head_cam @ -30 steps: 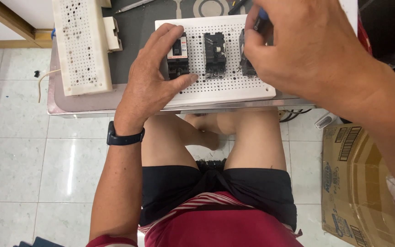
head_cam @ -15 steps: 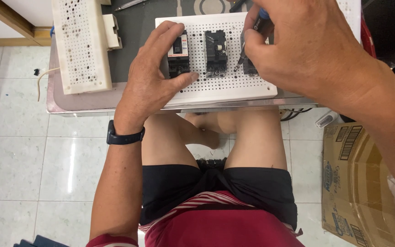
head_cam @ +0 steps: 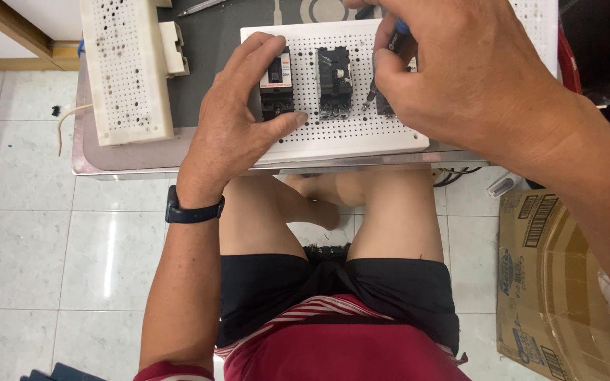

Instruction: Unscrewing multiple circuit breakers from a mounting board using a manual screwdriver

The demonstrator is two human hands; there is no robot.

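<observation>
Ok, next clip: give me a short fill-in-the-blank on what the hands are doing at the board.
1. The left hand rests on the white perforated board, its thumb beside the leftmost black ____.
2. The right hand holds a ____ tip-down at the board.
3. On the left wrist sits a dark ____.
4. On the floor at the right stands a ____ box.

Missing words: breaker; screwdriver; watch; cardboard

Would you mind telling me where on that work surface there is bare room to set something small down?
Bare dark tabletop shows between the long white perforated block and the white perforated board. The board's near edge is free too. It is crowded around the black breakers, where the left hand and right hand work.
</observation>
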